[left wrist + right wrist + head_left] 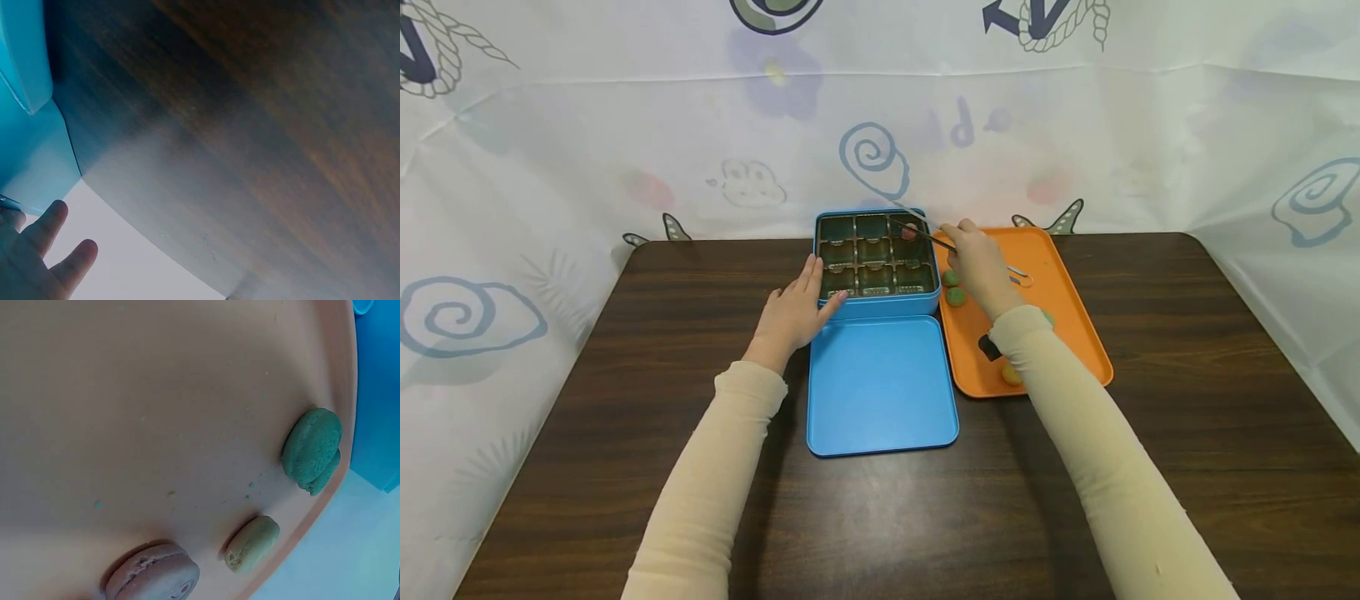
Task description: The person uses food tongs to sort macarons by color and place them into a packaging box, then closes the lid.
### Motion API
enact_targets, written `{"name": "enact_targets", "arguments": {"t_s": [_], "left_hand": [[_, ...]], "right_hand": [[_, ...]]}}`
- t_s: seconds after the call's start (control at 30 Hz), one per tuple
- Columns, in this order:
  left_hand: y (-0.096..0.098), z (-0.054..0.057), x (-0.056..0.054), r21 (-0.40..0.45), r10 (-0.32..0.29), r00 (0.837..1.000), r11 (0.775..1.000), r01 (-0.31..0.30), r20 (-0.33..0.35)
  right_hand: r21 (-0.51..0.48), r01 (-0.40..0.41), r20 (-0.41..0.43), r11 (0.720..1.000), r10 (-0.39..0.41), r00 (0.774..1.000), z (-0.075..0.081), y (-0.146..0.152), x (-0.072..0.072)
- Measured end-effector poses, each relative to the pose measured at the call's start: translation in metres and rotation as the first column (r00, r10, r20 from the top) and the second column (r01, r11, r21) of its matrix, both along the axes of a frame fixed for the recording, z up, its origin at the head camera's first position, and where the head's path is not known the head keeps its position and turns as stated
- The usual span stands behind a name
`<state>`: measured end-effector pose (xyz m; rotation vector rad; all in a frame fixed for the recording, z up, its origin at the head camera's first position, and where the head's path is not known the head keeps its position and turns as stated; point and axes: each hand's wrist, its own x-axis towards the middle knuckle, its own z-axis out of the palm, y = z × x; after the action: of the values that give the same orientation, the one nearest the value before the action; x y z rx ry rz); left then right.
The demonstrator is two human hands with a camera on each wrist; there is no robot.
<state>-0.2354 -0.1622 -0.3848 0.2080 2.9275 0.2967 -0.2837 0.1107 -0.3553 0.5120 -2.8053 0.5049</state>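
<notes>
The right hand (979,263) grips tongs (936,241), tips near the macaron (909,232) — at the box's (883,307) back right (in or above, can't tell). Squeezing too hard could crack it — too loosely, drop it. The left hand (792,313), fingers straight, touches the box.

Dark table (880,533), white patterned cloth (655,117)

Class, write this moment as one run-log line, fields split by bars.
left hand: touching blue rectangular box | right hand: holding slim metal tongs | pink round macaron: by tongs, at box's far-right corner
</notes>
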Motion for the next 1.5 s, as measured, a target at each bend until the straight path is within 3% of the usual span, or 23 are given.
{"name": "enact_targets", "arguments": {"t_s": [0.13,0.4,0.6,0.77,1.07,1.33,1.5], "left_hand": [[0.000,-0.001,-0.001,-0.007,0.000,1.000,1.000,0.000,0.001],[-0.002,0.004,0.000,-0.016,-0.004,1.000,1.000,0.005,0.027],[-0.001,0.011,-0.002,-0.026,0.001,1.000,1.000,0.000,0.022],[0.004,0.012,-0.008,0.013,0.035,0.999,0.999,-0.035,0.005],[0.006,0.006,-0.012,0.060,0.049,0.999,0.997,-0.051,0.023],[0.008,0.006,-0.013,0.049,0.030,0.998,0.998,-0.033,0.058],[0.012,0.007,-0.012,0.052,0.027,0.997,0.998,-0.031,0.074]], "right_hand": [[-0.006,0.009,-0.019,1.000,-0.010,1.000,-0.001,0.002,0.000],[0.082,-0.021,-0.166,0.996,0.035,0.986,0.002,0.012,0.004],[0.081,-0.064,-0.161,0.995,0.077,0.984,0.009,0.030,0.009],[0.123,-0.075,-0.207,0.990,0.099,0.973,0.013,0.049,0.014],[0.187,-0.042,-0.144,0.981,0.070,0.987,0.010,0.084,0.025],[0.172,-0.019,-0.119,0.985,0.040,0.992,0.004,0.108,0.034],[0.169,-0.007,-0.058,0.986,0.017,0.998,0.001,0.117,0.037]]}}
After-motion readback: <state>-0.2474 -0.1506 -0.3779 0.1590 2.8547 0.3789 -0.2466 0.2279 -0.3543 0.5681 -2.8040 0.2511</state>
